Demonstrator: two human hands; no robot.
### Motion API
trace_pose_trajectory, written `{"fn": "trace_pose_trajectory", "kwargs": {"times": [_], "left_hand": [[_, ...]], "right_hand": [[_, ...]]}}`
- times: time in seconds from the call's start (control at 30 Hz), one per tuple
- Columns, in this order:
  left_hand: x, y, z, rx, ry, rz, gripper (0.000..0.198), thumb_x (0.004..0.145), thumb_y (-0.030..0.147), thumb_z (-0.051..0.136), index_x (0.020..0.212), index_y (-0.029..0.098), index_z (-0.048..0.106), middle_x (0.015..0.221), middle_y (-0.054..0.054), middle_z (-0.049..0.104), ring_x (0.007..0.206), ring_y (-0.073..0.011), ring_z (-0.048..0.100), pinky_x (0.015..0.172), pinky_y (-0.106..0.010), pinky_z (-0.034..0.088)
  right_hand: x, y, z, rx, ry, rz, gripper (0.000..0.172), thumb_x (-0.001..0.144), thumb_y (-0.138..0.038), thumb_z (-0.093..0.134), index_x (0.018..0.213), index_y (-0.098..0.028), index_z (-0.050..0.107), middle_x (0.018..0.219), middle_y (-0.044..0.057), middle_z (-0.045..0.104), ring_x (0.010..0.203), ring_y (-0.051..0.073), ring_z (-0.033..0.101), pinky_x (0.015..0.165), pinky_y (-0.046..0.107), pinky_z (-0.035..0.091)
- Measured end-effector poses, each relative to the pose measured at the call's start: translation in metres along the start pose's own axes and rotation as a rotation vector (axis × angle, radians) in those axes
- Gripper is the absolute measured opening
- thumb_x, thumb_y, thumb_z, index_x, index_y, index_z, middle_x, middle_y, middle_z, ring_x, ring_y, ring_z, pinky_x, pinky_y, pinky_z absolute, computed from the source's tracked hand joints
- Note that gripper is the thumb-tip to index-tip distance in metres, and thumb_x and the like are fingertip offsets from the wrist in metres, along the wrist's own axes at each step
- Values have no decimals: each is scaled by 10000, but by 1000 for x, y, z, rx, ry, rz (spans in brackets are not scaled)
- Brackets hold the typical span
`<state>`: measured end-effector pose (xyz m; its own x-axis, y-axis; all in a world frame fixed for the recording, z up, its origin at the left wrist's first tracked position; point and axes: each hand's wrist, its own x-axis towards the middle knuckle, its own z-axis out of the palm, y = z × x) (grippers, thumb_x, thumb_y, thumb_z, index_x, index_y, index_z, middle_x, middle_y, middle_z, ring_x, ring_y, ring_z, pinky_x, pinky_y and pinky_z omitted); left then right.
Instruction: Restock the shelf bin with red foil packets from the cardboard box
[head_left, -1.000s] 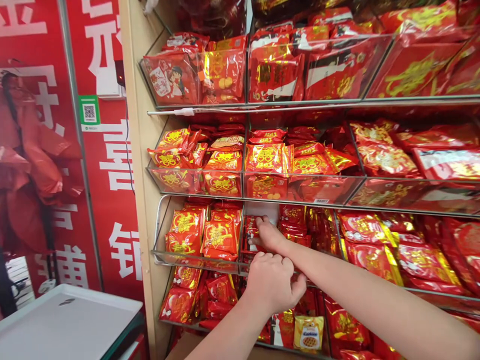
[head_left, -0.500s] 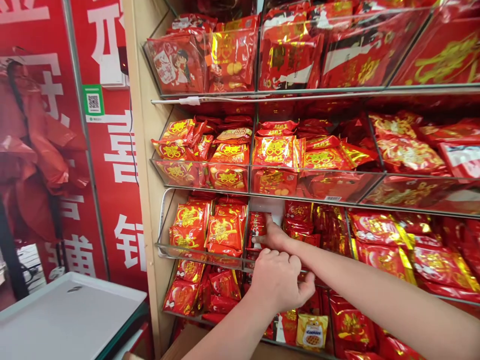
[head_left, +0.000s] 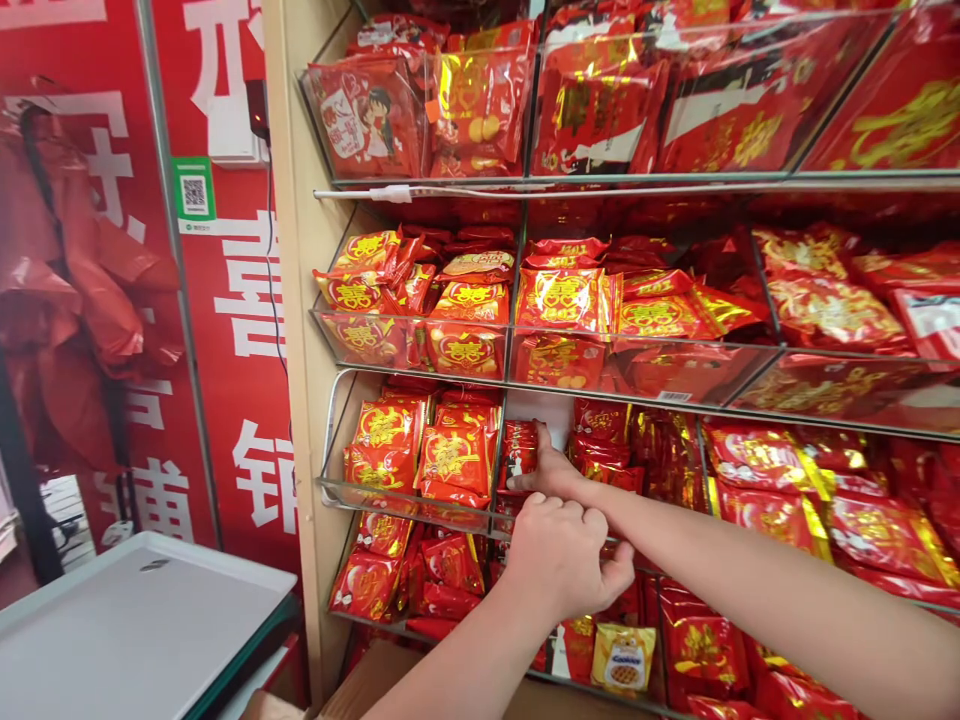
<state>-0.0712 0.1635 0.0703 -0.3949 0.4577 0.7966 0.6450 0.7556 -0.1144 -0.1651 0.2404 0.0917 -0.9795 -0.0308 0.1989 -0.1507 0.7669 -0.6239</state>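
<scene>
My right hand (head_left: 553, 467) reaches in from the right into the third shelf's clear bin (head_left: 405, 497). Its thumb and forefinger are closed on a row of small dark-red packets (head_left: 517, 452) standing beside a white divider (head_left: 559, 408). My left hand (head_left: 562, 560) is just below and in front of it, at the bin's front edge. Its fingers are curled into a fist, and what they hold is hidden. To the left of the small packets stand red-and-gold packets (head_left: 454, 455).
Tiers of clear bins full of red and gold snack packets (head_left: 562, 300) fill the wooden shelf unit (head_left: 296, 330). A cookie packet (head_left: 622, 660) sits on the lowest tier. A white-topped counter (head_left: 142, 620) stands at lower left, before a red wall with white characters and red bags (head_left: 67, 300).
The view has drifted a little, so the shelves sit further right in the picture. Both hands stay at the same bin, the right still on the small packets.
</scene>
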Motion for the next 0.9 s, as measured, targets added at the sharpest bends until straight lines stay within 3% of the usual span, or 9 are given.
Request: {"fn": "trace_pose_trajectory", "kwargs": {"times": [0.17,0.37,0.47,0.57,0.67,0.77,0.9], "left_hand": [[-1,-1,-1,-2,-5,10,239,698,419,465,609,209,535,585,8,630,544,-179,571,584,-343,378],[-1,-2,-2,5,-56,18,253,713,423,447,630,205,545,597,-3,637,554,-188,584,584,-342,400],[1,-3,-5,4,-101,31,267,729,425,441,654,199,561,605,-14,643,565,-194,597,589,-338,417],[4,-4,-12,3,-149,43,303,765,427,417,668,187,575,604,-28,644,562,-197,601,576,-331,427],[7,-6,-19,-1,-186,47,349,798,446,376,681,187,579,607,-31,645,557,-200,602,530,-316,419],[10,-8,-24,-11,-209,48,390,816,463,348,647,194,574,588,-22,642,542,-200,603,479,-296,391],[10,-7,-26,-18,-204,69,386,830,447,348,646,195,576,600,-19,647,549,-193,603,476,-291,371]], "right_hand": [[-3,-7,-4,-5,75,-9,1122,515,-320,739,1365,-141,28,1261,174,385,1142,248,439,915,312,377],[-1,-9,-2,-57,138,-68,1073,540,-396,724,1352,-74,102,1328,225,296,1210,275,360,966,330,330],[-2,-16,-12,-113,211,-130,849,688,-440,608,1331,-58,204,1363,228,246,1276,282,235,1007,359,258],[-9,-22,-39,-176,215,-217,447,816,-362,469,1186,-111,463,1244,147,468,1185,231,394,971,325,297],[-26,-17,-72,-248,86,-268,207,785,-269,512,927,-167,624,948,64,657,886,189,588,799,274,418],[-46,0,-91,-325,-70,-277,106,704,-213,590,775,-180,661,782,41,685,717,187,608,663,269,443],[-60,17,-85,-376,-160,-279,112,679,-123,586,752,-164,662,788,62,683,741,187,602,673,286,437]]}}
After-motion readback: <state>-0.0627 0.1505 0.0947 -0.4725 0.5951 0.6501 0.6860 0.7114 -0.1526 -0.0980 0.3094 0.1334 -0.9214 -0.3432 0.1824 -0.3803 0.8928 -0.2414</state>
